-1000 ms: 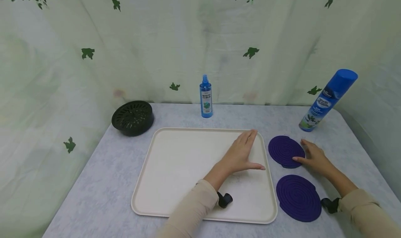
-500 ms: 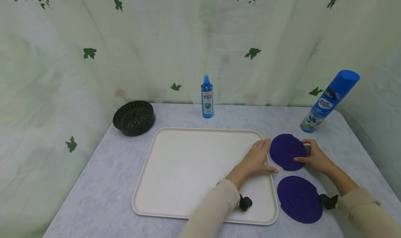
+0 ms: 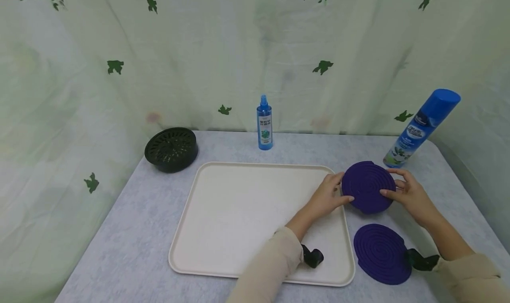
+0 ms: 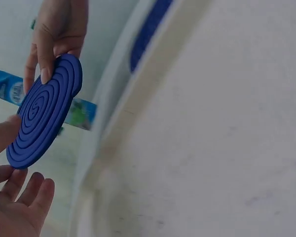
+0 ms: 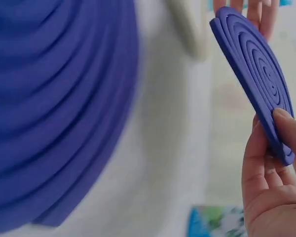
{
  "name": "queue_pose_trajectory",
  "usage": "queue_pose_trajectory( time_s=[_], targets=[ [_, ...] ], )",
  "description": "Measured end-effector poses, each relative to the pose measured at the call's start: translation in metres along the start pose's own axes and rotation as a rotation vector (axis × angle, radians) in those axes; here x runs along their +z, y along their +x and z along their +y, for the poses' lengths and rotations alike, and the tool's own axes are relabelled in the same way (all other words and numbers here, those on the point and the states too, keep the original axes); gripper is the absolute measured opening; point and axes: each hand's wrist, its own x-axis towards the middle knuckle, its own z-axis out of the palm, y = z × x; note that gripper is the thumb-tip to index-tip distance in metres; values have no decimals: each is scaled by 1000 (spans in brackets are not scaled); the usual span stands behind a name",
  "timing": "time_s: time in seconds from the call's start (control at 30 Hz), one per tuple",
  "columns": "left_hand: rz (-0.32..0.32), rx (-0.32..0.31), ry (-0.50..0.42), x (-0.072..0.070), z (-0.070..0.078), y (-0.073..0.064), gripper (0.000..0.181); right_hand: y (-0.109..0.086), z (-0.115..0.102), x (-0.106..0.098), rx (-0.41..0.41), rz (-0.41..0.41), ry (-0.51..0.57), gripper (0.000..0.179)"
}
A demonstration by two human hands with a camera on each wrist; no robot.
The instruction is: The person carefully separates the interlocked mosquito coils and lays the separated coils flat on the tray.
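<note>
A purple round trivet (image 3: pixel 367 187) with spiral grooves is held up tilted off the table, right of the tray. My right hand (image 3: pixel 414 199) pinches its right side, thumb on the grooved face and fingers behind. At its left edge is my left hand (image 3: pixel 324 194); in the left wrist view the left thumb (image 4: pixel 5 136) lies over the trivet (image 4: pixel 44 113) and fingers reach under its edge. A second purple trivet (image 3: pixel 380 254) lies flat on the table below, near my right wrist, and fills much of the right wrist view.
A cream tray (image 3: pixel 239 219) takes up the middle of the table (image 3: pixel 119 241). Behind it stand a blue spray bottle (image 3: pixel 264 128) and, at back right, a blue aerosol can (image 3: pixel 422 128). A black slotted round container (image 3: pixel 171 150) sits at back left.
My right hand has taken hold of the upper trivet and raised it off the table, tilting it. My left hand has moved right, from over the tray to the trivet's left edge.
</note>
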Motion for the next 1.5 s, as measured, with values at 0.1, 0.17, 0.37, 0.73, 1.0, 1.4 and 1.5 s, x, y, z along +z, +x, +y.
queue_pose_trajectory(
  time_s=[0.1,0.17,0.37,0.73,1.0,1.4,1.5],
  targets=[
    [72,24,-230,-10,8,-2,58,-2,-15,5,-58,19,71,56],
    [117,17,-349,-18,12,-6,53,-3,-24,10,-108,29,141,56],
    [176,14,-597,-45,19,-27,44,-9,-50,40,-206,73,168,62],
    [219,-31,-707,-86,-2,-70,33,-13,-56,93,-236,18,206,48],
    [230,-108,-730,-102,-15,-89,32,-11,-48,119,-128,49,233,30],
    [242,-137,-788,-104,-33,-91,32,-9,-40,136,-213,168,208,31],
    [247,-125,-786,-104,-35,-93,32,-10,-40,136,-227,166,156,29]
  ],
)
